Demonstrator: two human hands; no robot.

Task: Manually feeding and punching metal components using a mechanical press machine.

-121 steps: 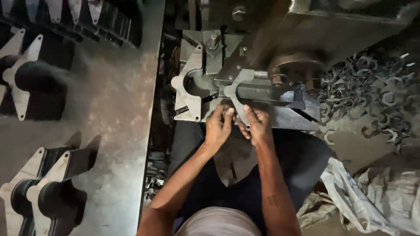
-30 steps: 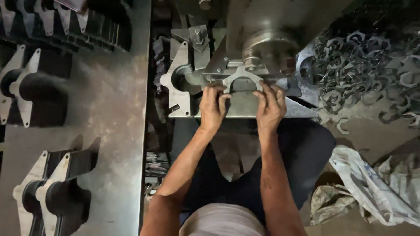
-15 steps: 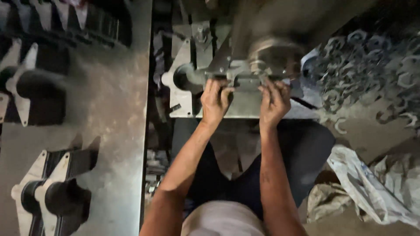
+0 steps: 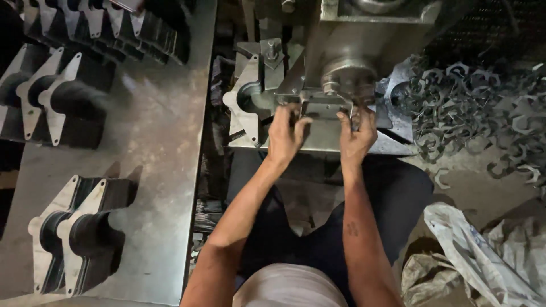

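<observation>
Both my hands hold a flat stamped metal plate (image 4: pixel 322 106) under the round ram (image 4: pixel 348 75) of a press machine. My left hand (image 4: pixel 285 134) grips the plate's left edge and my right hand (image 4: pixel 356 134) grips its right edge. The plate lies on the machine's steel bed (image 4: pixel 318 140), right below the ram. Most of the plate is hidden by my fingers and the ram. A fixed die block with a round cutout (image 4: pixel 245 105) stands just left of my left hand.
A metal table (image 4: pixel 148 148) on my left carries stacks of cut plates (image 4: pixel 74 233), (image 4: pixel 51 108). A heap of scrap metal offcuts (image 4: pixel 483 113) lies at the right. Crumpled sacks (image 4: pixel 483 256) lie on the floor at the lower right.
My hands have shifted the plate further in beneath the ram, from a spot in front of it. The view has tilted a little.
</observation>
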